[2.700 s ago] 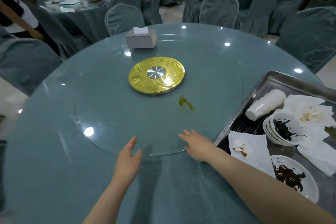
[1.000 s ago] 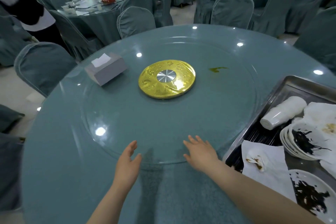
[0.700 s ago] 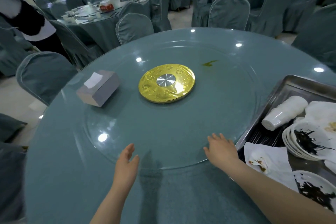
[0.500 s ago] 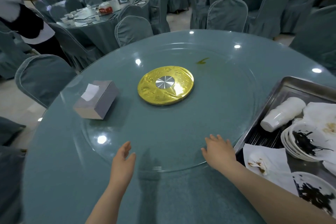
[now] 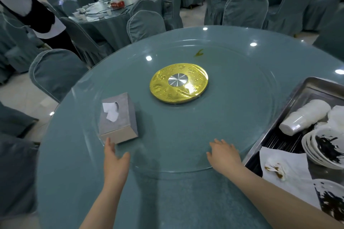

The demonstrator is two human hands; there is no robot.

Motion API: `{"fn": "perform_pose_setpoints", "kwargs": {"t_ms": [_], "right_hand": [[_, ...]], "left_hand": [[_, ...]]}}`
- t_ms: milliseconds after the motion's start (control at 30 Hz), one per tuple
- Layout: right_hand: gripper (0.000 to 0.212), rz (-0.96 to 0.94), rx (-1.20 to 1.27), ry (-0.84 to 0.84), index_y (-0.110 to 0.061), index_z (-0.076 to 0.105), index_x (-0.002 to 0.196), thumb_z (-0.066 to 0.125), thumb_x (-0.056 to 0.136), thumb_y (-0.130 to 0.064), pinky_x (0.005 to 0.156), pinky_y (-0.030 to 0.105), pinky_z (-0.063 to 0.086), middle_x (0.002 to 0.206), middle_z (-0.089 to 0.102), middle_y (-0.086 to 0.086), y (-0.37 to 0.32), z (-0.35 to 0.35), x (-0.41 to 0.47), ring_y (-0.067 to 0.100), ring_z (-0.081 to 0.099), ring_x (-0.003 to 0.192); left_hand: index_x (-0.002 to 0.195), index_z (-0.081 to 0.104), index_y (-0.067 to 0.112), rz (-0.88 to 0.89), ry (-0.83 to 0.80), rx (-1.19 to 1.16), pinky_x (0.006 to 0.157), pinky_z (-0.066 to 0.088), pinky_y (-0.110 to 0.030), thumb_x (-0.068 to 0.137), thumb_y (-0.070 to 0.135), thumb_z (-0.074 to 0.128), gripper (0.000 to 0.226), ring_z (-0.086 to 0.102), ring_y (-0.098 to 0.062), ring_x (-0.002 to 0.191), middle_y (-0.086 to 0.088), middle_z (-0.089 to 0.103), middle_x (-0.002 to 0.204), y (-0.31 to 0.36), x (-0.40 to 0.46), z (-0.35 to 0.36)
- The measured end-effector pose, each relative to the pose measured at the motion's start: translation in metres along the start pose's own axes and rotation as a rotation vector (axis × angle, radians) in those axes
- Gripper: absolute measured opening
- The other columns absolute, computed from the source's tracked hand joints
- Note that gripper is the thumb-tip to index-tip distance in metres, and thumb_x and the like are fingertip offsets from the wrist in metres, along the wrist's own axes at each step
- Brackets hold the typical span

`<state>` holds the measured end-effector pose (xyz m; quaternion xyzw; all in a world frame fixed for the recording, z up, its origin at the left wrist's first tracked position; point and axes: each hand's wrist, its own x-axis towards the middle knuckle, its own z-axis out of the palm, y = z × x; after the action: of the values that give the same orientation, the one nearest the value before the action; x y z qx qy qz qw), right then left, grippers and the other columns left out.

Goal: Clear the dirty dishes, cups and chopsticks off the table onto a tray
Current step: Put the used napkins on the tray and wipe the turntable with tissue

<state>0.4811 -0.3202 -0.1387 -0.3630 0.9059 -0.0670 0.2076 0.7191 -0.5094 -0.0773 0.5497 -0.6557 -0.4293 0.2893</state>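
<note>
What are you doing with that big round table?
A person is clearing up after a meal. The right hand lies flat on the glass turntable, near its edge. The left hand is open, reaching toward the tissue box close in front of it. The dirty bowls, cups and used napkins are already on the metal tray at the right. A small food smear remains on the glass.

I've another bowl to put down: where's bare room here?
Bare glass lies between the tissue box, gold disc and right hand, and beyond the disc bar a stain. The tray is crowded: cups, bowls, napkins.
</note>
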Motion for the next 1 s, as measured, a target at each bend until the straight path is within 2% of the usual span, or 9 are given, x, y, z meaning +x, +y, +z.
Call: {"fn": "perform_pose_setpoints", "kwargs": {"t_ms": [167, 300, 433, 533, 633, 767, 833, 900, 1000], "right_hand": [[0.044, -0.065, 0.1, 0.005, -0.015, 0.044, 0.137, 0.043, 0.096, -0.032, 0.112, 0.033, 0.029, 0.154, 0.03, 0.004, -0.017, 0.0, 0.0, 0.019, 0.028, 0.142], [0.048, -0.142, 0.194, 0.073, -0.019, 0.044, 0.14, 0.048, 0.094, -0.033, 0.109, 0.027, 0.03, 0.152, 0.036, 0.001, -0.035, -0.005, 0.0, 0.016, 0.036, 0.138], [0.051, -0.265, 0.283, 0.127, -0.022, 0.041, 0.142, 0.051, 0.094, -0.033, 0.111, 0.024, 0.025, 0.152, 0.035, -0.002, -0.051, -0.013, -0.002, 0.011, 0.034, 0.138], [0.055, -0.321, 0.367, 0.153, -0.029, 0.037, 0.143, 0.054, 0.092, -0.039, 0.112, 0.027, 0.024, 0.156, 0.026, -0.005, -0.06, -0.02, -0.003, 0.011, 0.025, 0.142], [0.062, -0.348, 0.339, 0.162, -0.025, 0.036, 0.144, 0.057, 0.089, -0.046, 0.115, 0.031, 0.02, 0.157, 0.023, -0.004, -0.071, -0.03, 0.006, 0.015, 0.016, 0.145], [0.061, -0.278, 0.284, 0.151, -0.023, 0.04, 0.141, 0.058, 0.088, -0.047, 0.115, 0.039, 0.025, 0.155, 0.028, -0.002, -0.081, -0.047, 0.025, 0.019, 0.017, 0.145], [0.036, -0.241, 0.213, 0.207, -0.019, 0.056, 0.123, 0.054, 0.092, -0.035, 0.106, 0.04, 0.035, 0.142, 0.046, 0.002, -0.08, -0.056, 0.033, 0.024, 0.033, 0.138], [0.019, -0.176, 0.201, 0.303, -0.017, 0.06, 0.097, 0.044, 0.095, -0.027, 0.08, 0.035, 0.043, 0.112, 0.06, 0.003, -0.079, -0.067, 0.035, 0.028, 0.055, 0.112], [0.013, -0.19, 0.39, 0.415, -0.017, 0.052, 0.096, 0.044, 0.096, -0.028, 0.062, 0.034, 0.038, 0.094, 0.065, 0.006, -0.079, -0.087, 0.03, 0.032, 0.058, 0.086]], "left_hand": [[0.145, 0.027, 0.033, 0.055, -0.008, -0.029, 0.095, 0.032, -0.025, 0.086, 0.003, 0.055, 0.071, 0.039, -0.001, 0.12, 0.014, 0.04, 0.139, 0.0, 0.001, -0.003], [0.146, 0.033, 0.024, 0.055, -0.064, 0.102, 0.109, 0.03, -0.033, 0.088, 0.009, 0.056, 0.065, 0.033, -0.016, 0.138, 0.004, 0.034, 0.15, -0.002, 0.003, -0.002], [0.143, 0.041, 0.022, 0.161, -0.201, 0.242, 0.113, 0.019, -0.03, 0.089, 0.006, 0.056, 0.059, 0.023, -0.013, 0.143, 0.001, 0.028, 0.155, -0.002, 0.002, 0.0], [0.144, 0.04, 0.021, 0.163, -0.234, 0.288, 0.112, 0.018, -0.027, 0.09, 0.007, 0.055, 0.058, 0.022, -0.012, 0.144, 0.0, 0.028, 0.155, -0.002, 0.001, 0.004], [0.144, 0.039, 0.016, 0.137, -0.253, 0.301, 0.114, 0.017, -0.028, 0.09, 0.007, 0.055, 0.057, 0.022, -0.014, 0.144, -0.003, 0.03, 0.154, -0.005, -0.001, 0.008], [0.145, 0.037, 0.014, 0.088, -0.286, 0.324, 0.114, 0.019, -0.03, 0.091, 0.01, 0.055, 0.057, 0.025, -0.016, 0.143, -0.004, 0.031, 0.154, -0.009, -0.008, 0.014], [0.145, 0.037, 0.014, 0.074, -0.291, 0.338, 0.114, 0.02, -0.03, 0.092, 0.011, 0.055, 0.057, 0.027, -0.017, 0.142, -0.003, 0.032, 0.154, -0.01, -0.01, 0.015], [0.145, 0.038, 0.014, 0.067, -0.289, 0.347, 0.114, 0.022, -0.031, 0.091, 0.011, 0.056, 0.057, 0.029, -0.018, 0.141, -0.003, 0.033, 0.153, -0.009, -0.01, 0.015], [0.144, 0.039, 0.015, 0.064, -0.287, 0.345, 0.114, 0.024, -0.031, 0.092, 0.012, 0.056, 0.055, 0.031, -0.017, 0.14, -0.002, 0.036, 0.151, -0.007, -0.008, 0.016]]}}
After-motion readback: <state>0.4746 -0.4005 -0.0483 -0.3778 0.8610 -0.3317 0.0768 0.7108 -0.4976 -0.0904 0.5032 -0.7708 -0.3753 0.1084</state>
